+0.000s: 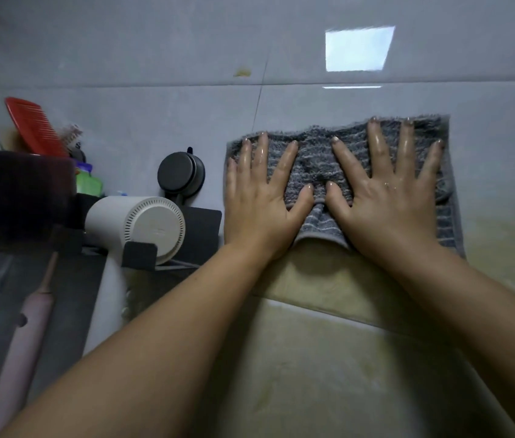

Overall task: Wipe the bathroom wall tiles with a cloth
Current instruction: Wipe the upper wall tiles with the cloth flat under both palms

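both palms flat on the grey cloth against the wall tiles

the grey striped cloth [316, 162] lies spread on the pale grey wall tiles [155, 52], right of centre in the view, its top edge fuzzy and its lower edge hanging just past the wrists. the left hand [259, 203] presses on the cloth's left part with fingers straight and spread, so its grip is slack and flat, curled round nothing. the right hand [388, 197] presses on the cloth's right part the same way, fingers splayed and straight, skin glistening wet. the two thumbs point toward each other, near but apart, with a fold of cloth between them

a small yellowish stain [242, 72] sits on the tiles above and left of the cloth, close to a vertical grout line. a bright reflected rectangle shows on the glossy tiles higher up

left of the cloth, a white hair dryer [142, 229] rests in a dark wall holder [199, 222], under a round dark suction mount [180, 173]. further left stand a red comb [33, 126] and a green bottle [87, 181]; a pink electric toothbrush [25, 339] hangs lower down, blurred
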`<action>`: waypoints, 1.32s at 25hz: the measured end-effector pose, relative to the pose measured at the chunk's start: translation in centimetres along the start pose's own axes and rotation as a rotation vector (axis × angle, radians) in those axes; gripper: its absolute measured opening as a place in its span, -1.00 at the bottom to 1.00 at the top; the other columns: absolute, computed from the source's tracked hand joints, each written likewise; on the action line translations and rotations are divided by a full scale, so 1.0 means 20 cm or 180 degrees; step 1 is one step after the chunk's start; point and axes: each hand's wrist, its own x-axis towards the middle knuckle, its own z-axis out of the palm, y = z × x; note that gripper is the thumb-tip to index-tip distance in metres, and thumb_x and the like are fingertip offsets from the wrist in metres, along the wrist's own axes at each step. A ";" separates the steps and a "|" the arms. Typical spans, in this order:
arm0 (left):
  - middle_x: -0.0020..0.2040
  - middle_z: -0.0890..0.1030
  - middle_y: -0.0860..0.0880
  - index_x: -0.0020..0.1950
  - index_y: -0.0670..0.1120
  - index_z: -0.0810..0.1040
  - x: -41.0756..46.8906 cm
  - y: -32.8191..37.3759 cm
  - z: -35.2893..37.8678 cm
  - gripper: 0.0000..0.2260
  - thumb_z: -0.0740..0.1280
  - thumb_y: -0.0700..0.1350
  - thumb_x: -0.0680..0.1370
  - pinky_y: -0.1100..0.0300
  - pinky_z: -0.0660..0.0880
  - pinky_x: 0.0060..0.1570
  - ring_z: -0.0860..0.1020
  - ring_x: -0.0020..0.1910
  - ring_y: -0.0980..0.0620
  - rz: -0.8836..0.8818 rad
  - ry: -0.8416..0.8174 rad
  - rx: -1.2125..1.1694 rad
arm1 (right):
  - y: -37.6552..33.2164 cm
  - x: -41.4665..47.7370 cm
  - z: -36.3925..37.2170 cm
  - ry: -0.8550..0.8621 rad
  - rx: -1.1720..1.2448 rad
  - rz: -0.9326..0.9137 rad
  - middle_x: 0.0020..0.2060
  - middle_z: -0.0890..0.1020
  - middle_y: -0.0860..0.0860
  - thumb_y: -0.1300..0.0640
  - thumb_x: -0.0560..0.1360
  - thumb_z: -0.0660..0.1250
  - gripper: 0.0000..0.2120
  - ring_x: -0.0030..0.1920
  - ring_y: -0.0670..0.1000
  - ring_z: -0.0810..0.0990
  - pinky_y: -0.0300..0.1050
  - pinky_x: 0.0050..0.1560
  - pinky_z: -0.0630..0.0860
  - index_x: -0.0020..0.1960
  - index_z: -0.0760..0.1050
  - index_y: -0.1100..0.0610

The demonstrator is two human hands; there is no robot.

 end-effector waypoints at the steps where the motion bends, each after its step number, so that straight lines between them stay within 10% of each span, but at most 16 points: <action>1: 0.63 -0.02 -0.08 0.60 0.17 0.05 -0.06 0.00 0.00 -0.38 -0.05 0.28 0.55 -0.07 -0.21 0.55 -0.11 0.61 -0.08 0.0033 0.0003 0.0002 | -0.02 -0.06 0.01 0.0040 0.0023 -0.0045 0.58 0.03 0.09 -0.27 0.54 -0.06 -0.40 0.56 0.25 -0.08 0.37 0.46 -0.20 0.56 0.08 -0.17; 11: 0.64 -0.11 -0.07 0.60 0.19 -0.02 0.14 0.01 -0.02 -0.35 -0.02 0.29 0.51 -0.08 -0.26 0.54 -0.19 0.60 -0.08 -0.0114 -0.0254 -0.0140 | -0.06 0.12 0.00 -0.0232 -0.0135 0.0328 0.59 -0.12 0.05 -0.26 0.55 -0.16 -0.42 0.56 0.22 -0.22 0.36 0.47 -0.26 0.56 -0.10 -0.22; 21: 0.60 0.13 -0.18 0.57 0.03 0.22 -0.32 -0.04 0.05 -0.41 0.11 0.15 0.54 -0.25 -0.03 0.52 0.04 0.58 -0.23 0.0374 0.0181 -0.0081 | -0.12 -0.34 0.07 0.0262 0.0099 -0.0186 0.56 0.14 0.14 -0.11 0.55 0.05 -0.46 0.54 0.30 0.04 0.42 0.46 -0.09 0.53 0.21 -0.08; 33: 0.58 0.19 -0.18 0.56 0.07 0.27 -0.22 0.60 0.14 -0.41 0.11 0.19 0.53 -0.25 0.01 0.51 0.12 0.57 -0.24 0.0513 0.0320 -0.0049 | 0.53 -0.42 -0.03 0.0299 0.0002 0.0188 0.57 0.11 0.09 -0.16 0.55 0.02 -0.44 0.56 0.24 -0.01 0.38 0.48 -0.08 0.54 0.20 -0.11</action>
